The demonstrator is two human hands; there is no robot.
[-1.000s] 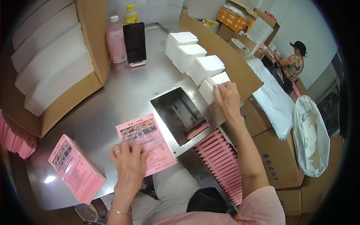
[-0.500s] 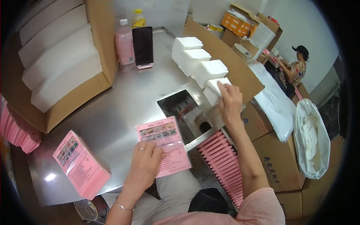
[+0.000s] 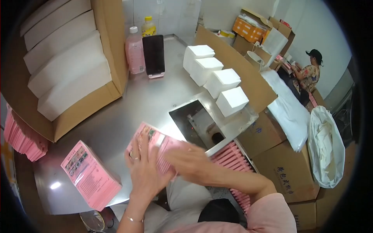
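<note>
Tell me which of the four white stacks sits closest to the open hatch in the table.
The white stack at the near end of the row, right beside the hatch; the other three line up farther away.

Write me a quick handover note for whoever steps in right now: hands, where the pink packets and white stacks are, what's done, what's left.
Left hand: flat on the pink packet at the table's near edge, no closed grip.
Right hand: motion-blurred over the same packet; grip unclear.
Stack of pink packets lies to the left. Four white stacks stand beyond the square table opening. More pink packets stand in a row below the opening.
Done: one stack built.
Left: seemingly the packet under both hands.
</note>
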